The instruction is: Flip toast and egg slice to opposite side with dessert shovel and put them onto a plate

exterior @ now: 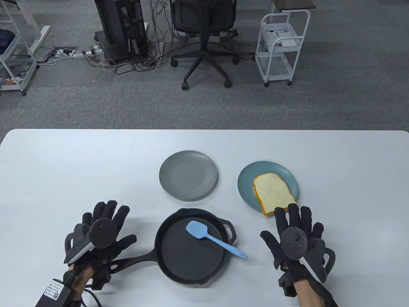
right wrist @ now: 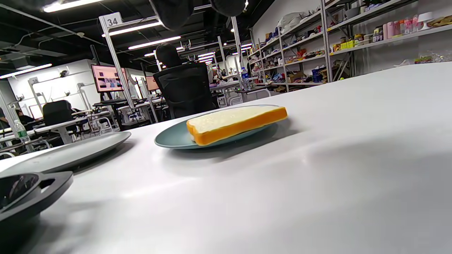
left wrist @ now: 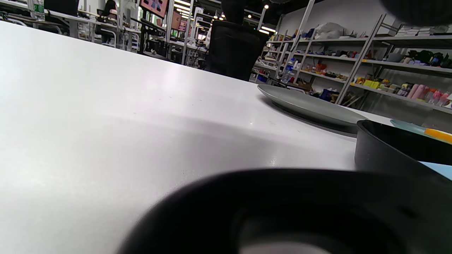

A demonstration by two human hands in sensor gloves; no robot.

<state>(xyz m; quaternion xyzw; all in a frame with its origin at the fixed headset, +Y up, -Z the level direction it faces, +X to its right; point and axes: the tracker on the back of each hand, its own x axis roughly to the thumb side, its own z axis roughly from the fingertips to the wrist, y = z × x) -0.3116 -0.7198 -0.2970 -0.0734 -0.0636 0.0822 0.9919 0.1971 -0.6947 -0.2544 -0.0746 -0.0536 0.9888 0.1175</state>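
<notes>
Apparently, the toast part of the task was complete: the pale slice of toast with an orange-brown crust (exterior: 273,192) was seen lying flat on the round teal plate (exterior: 247,184), one corner overhanging the near rim. No egg slice could be found in any view, so that part could not be judged. The round grey plate (exterior: 188,175), just left of the teal one, carried nothing. The light-blue silicone dessert shovel (exterior: 209,237) was laid across the black cast-iron skillet (exterior: 190,259), blade inside the pan and handle resting over the right rim; no hand was on it.

Both hands were held palm-down over the white counter (exterior: 64,166), fingers spread and straight, nothing gripped. The left hand (exterior: 99,238) was positioned near the skillet's long handle, apart from it as far as could be told. The right hand (exterior: 295,238) was positioned right of the skillet, its fingertips (exterior: 281,213) at the near edge of the toast; whether contact was made could not be told. In the wrist views only dark blurred glove parts were shown.
</notes>
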